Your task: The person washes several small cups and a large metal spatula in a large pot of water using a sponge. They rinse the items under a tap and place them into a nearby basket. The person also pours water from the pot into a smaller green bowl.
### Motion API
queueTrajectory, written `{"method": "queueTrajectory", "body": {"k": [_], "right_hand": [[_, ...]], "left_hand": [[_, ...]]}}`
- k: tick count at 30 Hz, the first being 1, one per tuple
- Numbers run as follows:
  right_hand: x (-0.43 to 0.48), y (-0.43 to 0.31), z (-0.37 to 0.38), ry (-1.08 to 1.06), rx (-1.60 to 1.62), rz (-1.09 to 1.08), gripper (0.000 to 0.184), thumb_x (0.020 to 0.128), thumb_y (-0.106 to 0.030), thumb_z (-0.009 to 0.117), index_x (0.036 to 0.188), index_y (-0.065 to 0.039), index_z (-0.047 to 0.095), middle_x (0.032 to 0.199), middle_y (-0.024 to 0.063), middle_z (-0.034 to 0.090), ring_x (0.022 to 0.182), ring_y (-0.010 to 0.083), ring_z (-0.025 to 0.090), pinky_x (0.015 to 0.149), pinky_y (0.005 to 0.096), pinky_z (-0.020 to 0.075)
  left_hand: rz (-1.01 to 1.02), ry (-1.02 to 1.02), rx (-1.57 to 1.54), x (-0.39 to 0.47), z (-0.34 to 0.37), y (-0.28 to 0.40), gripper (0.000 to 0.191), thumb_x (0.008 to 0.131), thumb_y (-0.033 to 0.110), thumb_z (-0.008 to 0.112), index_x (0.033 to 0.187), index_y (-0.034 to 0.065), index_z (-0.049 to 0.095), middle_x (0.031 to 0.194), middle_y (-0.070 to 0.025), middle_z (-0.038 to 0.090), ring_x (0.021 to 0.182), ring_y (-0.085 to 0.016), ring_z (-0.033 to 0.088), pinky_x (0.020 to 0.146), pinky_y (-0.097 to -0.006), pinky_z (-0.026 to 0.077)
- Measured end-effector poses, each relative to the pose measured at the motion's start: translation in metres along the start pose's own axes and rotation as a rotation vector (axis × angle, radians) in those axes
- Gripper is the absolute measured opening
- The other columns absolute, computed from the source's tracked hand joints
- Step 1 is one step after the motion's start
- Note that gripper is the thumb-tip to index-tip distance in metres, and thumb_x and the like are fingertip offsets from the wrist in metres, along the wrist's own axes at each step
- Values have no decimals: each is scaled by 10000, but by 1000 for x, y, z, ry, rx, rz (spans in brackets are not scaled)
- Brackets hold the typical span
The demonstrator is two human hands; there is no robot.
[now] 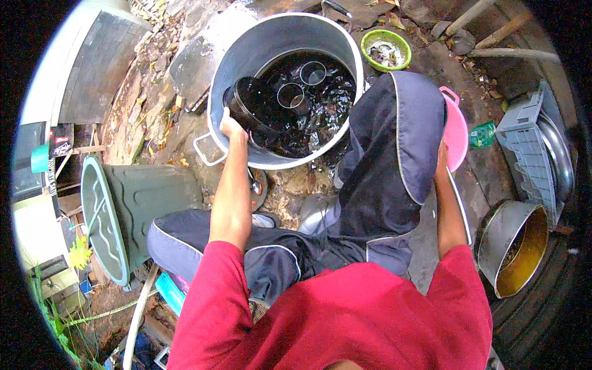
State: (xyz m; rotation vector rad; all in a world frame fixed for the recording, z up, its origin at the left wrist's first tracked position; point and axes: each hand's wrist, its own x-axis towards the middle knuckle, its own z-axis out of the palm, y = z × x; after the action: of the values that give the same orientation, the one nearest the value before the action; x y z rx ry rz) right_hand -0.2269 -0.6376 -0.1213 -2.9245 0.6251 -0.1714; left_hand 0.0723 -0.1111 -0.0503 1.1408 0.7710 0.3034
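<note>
A large aluminium pot (283, 159) stands in front of me with dark water in it. Two clear drinking glasses (291, 95) sit in the water. Inside the pot's left side a dark cylindrical vessel (245, 99) lies tilted, partly under water. My left hand (234, 126) grips the near edge of this vessel, just inside the big pot's rim; its fingertips are hidden. Behind my raised knee, my right hand (442, 155) is mostly covered, beside a pink plastic basin (457, 132) with a handle. Whether its fingers hold the basin is not visible.
A green plastic basket (386, 67) with scraps sits beyond the pot. On the right are a green packet (482, 135), a grey crate (527, 138) with metalware and a round metal pan (490, 252). A tall green bin (148, 194) stands at left on rocky ground.
</note>
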Motion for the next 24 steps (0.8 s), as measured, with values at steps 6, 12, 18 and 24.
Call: {"method": "queueTrajectory", "body": {"k": [6, 12, 18, 24], "right_hand": [[16, -18, -16, 121, 504, 279, 287, 921, -217, 493, 1087, -26, 628, 963, 209, 645, 923, 385, 616, 811, 453, 481], [34, 12, -41, 508, 1493, 708, 283, 900, -227, 550, 1027, 18, 617, 911, 112, 637, 779, 200, 622, 697, 355, 498], [28, 55, -69, 394, 1274, 815, 251, 876, -140, 465, 980, -48, 674, 733, 37, 613, 561, 175, 570, 510, 326, 471], [1, 39, -44, -416, 111, 303, 261, 765, -301, 625, 836, -70, 725, 783, 158, 689, 731, 278, 688, 672, 442, 537]], "left_hand": [[531, 124, 1014, 0, -19, 8, 463, 885, 402, 586, 923, -54, 658, 902, -239, 674, 894, -366, 632, 813, -446, 457], [674, 67, 1101, -13, -14, 17, 708, 858, 520, 601, 1228, -77, 515, 1165, -270, 591, 1087, -406, 558, 951, -443, 419], [842, 24, 1131, -23, -19, 14, 814, 852, 618, 552, 1251, -89, 490, 1248, -269, 518, 1179, -403, 471, 1007, -463, 353], [943, -46, 1162, -15, -26, 11, 755, 868, 578, 565, 1231, -81, 502, 1196, -253, 536, 1169, -391, 464, 1011, -451, 344]]}}
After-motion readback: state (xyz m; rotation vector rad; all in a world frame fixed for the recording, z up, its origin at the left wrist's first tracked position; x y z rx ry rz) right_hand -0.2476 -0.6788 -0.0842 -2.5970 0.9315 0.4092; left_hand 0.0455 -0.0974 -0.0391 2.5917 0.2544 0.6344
